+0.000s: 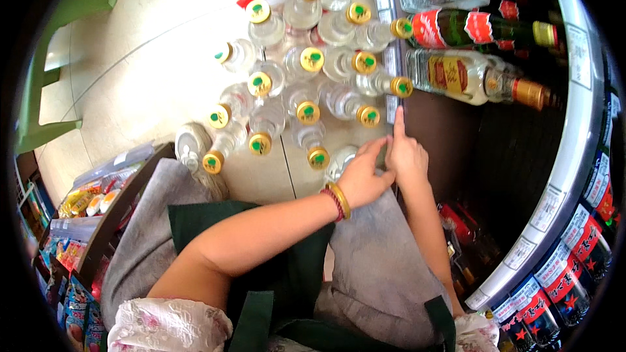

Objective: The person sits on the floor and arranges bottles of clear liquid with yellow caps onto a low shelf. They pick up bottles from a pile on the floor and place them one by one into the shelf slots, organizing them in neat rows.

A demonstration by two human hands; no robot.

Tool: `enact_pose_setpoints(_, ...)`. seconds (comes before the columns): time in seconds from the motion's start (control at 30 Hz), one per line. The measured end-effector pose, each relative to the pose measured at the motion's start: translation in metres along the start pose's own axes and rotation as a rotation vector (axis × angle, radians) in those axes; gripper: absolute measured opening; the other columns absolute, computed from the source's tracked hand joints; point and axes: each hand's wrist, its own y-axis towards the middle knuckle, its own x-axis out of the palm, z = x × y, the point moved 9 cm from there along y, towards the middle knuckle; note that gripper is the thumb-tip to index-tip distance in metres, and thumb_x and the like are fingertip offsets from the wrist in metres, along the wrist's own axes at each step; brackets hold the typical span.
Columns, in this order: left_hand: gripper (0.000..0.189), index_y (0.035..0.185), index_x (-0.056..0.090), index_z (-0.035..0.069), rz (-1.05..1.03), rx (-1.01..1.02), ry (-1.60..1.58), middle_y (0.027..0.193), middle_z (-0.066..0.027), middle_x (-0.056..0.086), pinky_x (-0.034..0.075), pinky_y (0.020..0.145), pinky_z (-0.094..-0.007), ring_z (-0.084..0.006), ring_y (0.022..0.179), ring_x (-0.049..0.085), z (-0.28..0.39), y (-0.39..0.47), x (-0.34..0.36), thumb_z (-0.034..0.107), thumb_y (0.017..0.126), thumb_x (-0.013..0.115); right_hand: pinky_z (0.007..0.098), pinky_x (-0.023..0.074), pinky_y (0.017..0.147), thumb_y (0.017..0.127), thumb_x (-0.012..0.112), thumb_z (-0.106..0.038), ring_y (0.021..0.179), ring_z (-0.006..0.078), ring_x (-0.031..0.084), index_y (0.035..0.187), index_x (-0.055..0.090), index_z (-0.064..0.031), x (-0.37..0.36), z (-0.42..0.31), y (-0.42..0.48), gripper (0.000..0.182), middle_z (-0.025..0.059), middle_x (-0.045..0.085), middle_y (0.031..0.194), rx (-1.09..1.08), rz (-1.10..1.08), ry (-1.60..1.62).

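Note:
My left hand (pixel 364 173), with a gold bangle and a dark red beaded bracelet at its wrist, reaches across my knee. Its fingertips come close to my right hand (pixel 408 156); whether they touch is unclear. The right index finger points away from me at the shelf edge, just short of a gold-capped bottle (pixel 386 83). Neither hand appears to hold anything. Clear glass bottles (pixel 266 117) with gold caps bearing green marks stand in uneven rows on the tiled floor in front of me.
On the low shelf at right stand a green bottle with red labels (pixel 455 28) and a clear bottle with a gold label (pixel 447 74). A shelf edge (pixel 547 200) curves above dark bottles (pixel 572 269). Snack packs (pixel 93 200) sit at left, near a green plastic stool (pixel 41 73).

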Motion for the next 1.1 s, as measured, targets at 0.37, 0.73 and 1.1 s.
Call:
enact_pose_setpoints(0.37, 0.074, 0.146, 0.036, 0.007, -0.035, -0.055, -0.022, 0.14, -0.0179, 0.044, 0.049, 0.088, -0.0371, -0.031, 0.119, 0.053, -0.008, 0.0, 0.003, 0.02, 0.082, 0.069, 0.0548, 0.0528, 0.068, 0.091, 0.057, -0.026, 0.074, 0.0434, 0.067, 0.153, 0.014, -0.013, 0.002, 0.002, -0.002, 0.076, 0.0245, 0.068, 0.081, -0.05, 0.085, 0.098)
enact_pose_setpoints(0.73, 0.072, 0.146, 0.037, 0.006, -0.018, -0.046, -0.015, 0.14, -0.0181, 0.044, 0.048, 0.092, -0.0376, -0.0294, 0.118, 0.053, -0.009, -0.001, 0.0, 0.02, 0.082, 0.069, 0.0552, 0.0526, 0.068, 0.091, 0.058, -0.025, 0.074, 0.0448, 0.066, 0.152, 0.019, -0.0121, -0.003, -0.004, -0.003, 0.074, 0.025, 0.068, 0.08, -0.04, 0.094, 0.134)
enact_pose_setpoints(1.1, 0.074, 0.146, 0.029, 0.003, 0.085, 0.444, -0.197, 0.147, -0.0121, 0.035, 0.028, 0.113, -0.0391, -0.0234, 0.138, 0.033, 0.137, -0.029, -0.024, 0.006, 0.083, 0.067, 0.0271, 0.0528, 0.08, 0.097, 0.053, -0.001, 0.091, 0.0135, 0.064, 0.114, 0.058, 0.0038, -0.136, -0.003, -0.022, 0.018, 0.0098, 0.066, 0.102, -0.503, 0.702, 1.408)
